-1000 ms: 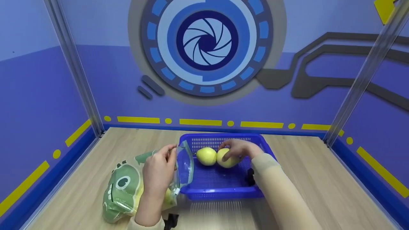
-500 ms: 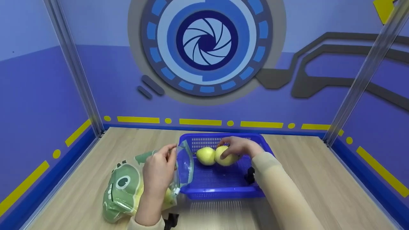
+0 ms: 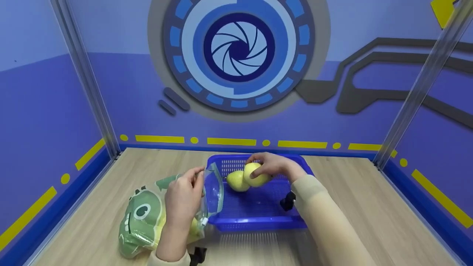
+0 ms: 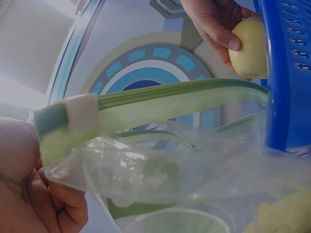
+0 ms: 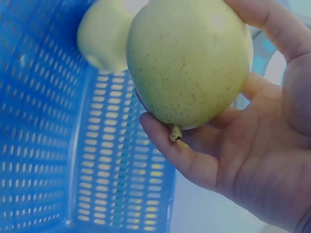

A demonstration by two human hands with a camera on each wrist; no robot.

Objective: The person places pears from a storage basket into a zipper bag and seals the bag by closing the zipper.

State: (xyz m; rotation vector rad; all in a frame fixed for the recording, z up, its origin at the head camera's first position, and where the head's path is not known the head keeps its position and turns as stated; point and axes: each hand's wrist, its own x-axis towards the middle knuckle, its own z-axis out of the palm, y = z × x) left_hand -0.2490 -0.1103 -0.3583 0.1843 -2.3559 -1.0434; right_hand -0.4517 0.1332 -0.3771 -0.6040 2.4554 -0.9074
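Observation:
My right hand [image 3: 275,165] grips a yellow-green pear [image 3: 255,176] above the blue basket [image 3: 255,222]. The right wrist view shows the speckled skin of this pear [image 5: 189,63] and its short stem, with the fingers curled round it. A second pear [image 3: 236,181] lies in the basket. With my left hand [image 3: 183,197] I pinch the upper edge of a clear zip bag [image 3: 138,225] printed with a green cartoon face. The bag's mouth gapes toward the basket, and a green slider strip [image 4: 160,97] runs along it. Something yellow-green is partly visible inside the bag.
The wooden table [image 3: 373,214] runs up to a blue printed back wall [image 3: 129,85]. Metal posts [image 3: 87,81] stand at the corners. Dark wrist mounts [image 3: 287,201] show beside the sleeves.
My right hand has lifted the pear up and moved it slightly left, so it now overlaps the second pear in the head view. The left hand and bag have stayed in place.

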